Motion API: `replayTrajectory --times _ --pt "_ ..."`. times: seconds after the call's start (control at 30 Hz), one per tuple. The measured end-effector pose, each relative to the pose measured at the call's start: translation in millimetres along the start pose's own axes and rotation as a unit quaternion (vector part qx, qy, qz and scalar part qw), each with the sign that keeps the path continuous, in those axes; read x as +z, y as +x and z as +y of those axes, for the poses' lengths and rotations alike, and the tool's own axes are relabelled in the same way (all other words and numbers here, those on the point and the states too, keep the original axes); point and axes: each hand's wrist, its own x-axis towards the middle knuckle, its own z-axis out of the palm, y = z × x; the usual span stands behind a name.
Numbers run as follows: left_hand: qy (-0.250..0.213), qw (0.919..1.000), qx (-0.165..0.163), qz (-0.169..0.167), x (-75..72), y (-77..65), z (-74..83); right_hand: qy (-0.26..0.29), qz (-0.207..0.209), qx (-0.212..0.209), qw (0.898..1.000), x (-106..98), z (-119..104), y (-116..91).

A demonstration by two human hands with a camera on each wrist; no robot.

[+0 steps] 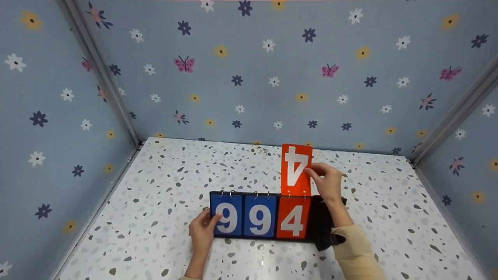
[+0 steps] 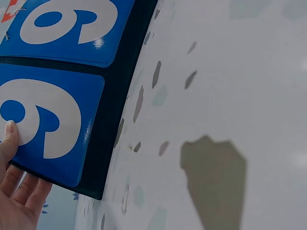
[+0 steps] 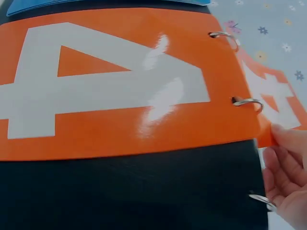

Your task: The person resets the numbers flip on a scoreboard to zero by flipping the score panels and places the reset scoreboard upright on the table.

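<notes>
A tabletop flip scoreboard [image 1: 319, 217] with a black backing shows two blue number cards reading 9, the left one [image 1: 227, 231] and the middle one [image 1: 260, 231]. Beside them hangs a red card [image 1: 286, 217] with a white 4. Above it, another red card [image 1: 296, 149] is turned up over the rings, its 4 upside down. My right hand [image 1: 330, 184] pinches that raised card at its right edge between thumb and fingers. At the left end, my left hand [image 1: 201, 231] grips the scoreboard, thumb [image 2: 9, 139] on the blue card and fingers behind.
Metal rings [image 3: 247, 101] join the cards to the top edge. The right end of the backing bears no card and is partly covered by my right forearm. Speckled white tabletop [image 1: 163, 175] lies around, with flowered blue panels [image 1: 249, 101] behind and at both sides.
</notes>
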Motion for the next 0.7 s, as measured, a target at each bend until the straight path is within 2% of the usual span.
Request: replayTrajectory --times 0.2,0.37,0.5,0.6,0.7 --pt "0.003 0.9999 0.01 0.002 -0.5 -0.7 0.8 -0.023 -0.038 0.053 0.998 5 2 2" --pt "0.006 1.0 -0.001 -0.001 -0.9 -0.7 2.2 -0.056 -0.068 0.082 0.993 5 2 3" --pt "0.007 0.9999 -0.008 0.0 2.4 2.3 -18.7 -0.058 -0.067 0.072 0.994 1 3 0" --pt "0.006 0.9999 -0.009 -0.001 4.6 4.1 -33.9 -0.044 -0.044 0.043 0.997 -3 1 -6" --pt "0.009 0.9999 -0.007 -0.001 4.9 4.1 -33.9 -0.031 -0.015 0.018 0.999 -8 -4 -14"
